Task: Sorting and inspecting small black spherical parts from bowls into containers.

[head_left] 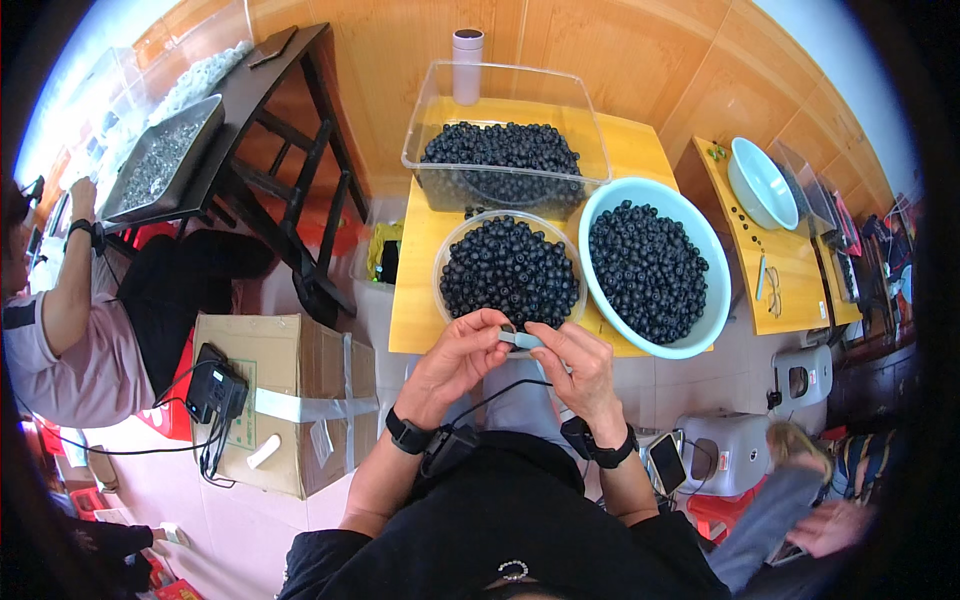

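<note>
Midway, pale-blue object (522, 341) (small), between both hands (458, 361) (580, 372)

The yellow table (408, 290) at centre looks like smooth wood. I see clear, shiny plastic in the box (430, 185) behind, smoother blue plastic in the basin (717, 305) at right, smooth dark balls (510, 272), matt cardboard in the carton (280, 350) lower left, and soft black cloth on the shirt (520, 530).

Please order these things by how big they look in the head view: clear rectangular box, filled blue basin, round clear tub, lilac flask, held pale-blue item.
1. Clear rectangular box
2. Filled blue basin
3. Round clear tub
4. Lilac flask
5. Held pale-blue item, though it is partly hidden
</note>
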`<action>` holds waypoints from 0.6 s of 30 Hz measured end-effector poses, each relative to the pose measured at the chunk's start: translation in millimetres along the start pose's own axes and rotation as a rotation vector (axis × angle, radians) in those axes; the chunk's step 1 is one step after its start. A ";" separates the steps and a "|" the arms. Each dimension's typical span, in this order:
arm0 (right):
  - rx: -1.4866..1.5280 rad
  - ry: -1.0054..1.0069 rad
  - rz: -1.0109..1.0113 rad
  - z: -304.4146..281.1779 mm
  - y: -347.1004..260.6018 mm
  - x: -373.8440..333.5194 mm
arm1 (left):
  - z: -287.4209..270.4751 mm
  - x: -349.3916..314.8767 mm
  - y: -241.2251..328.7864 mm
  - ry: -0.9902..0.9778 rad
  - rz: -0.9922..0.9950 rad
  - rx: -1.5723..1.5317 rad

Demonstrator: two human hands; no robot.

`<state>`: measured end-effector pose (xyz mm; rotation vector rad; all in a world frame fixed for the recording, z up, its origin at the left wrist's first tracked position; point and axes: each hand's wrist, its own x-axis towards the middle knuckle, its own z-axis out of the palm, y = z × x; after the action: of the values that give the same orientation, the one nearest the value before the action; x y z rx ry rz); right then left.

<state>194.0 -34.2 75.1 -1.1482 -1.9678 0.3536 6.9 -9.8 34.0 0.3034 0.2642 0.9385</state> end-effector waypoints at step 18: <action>0.064 -0.009 0.048 -8.3 -13.4 -0.5 | 8.4 -3.7 1.3 -0.029 -0.012 -0.042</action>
<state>192.5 -43.1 87.9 -1.1561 -1.9258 0.4449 6.8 -13.3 42.6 0.2762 0.2195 0.9265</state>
